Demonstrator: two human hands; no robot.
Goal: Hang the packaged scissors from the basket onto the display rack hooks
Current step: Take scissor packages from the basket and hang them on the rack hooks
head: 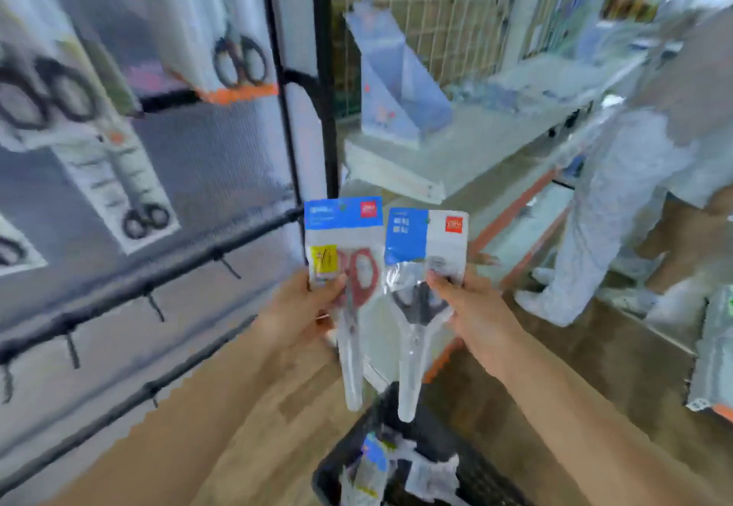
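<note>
My left hand [295, 309] pinches a clear pack of red-handled scissors [349, 287] with a blue header and yellow label; my right hand [474, 313] grips a black-handled pack [422, 287]. Both hang upright, side by side, above the black basket [476, 478], beside the rack's hooks [154, 307].

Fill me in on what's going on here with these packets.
A person is stocking a display rack with packaged scissors. The left hand holds a red-handled scissors pack, and the right hand holds a black-handled scissors pack, both raised upright side by side, neither yet on a hook. More packs lie in the black basket below. Empty hooks stick out from the rack's bars at left, with other scissors already hanging higher up.
</note>
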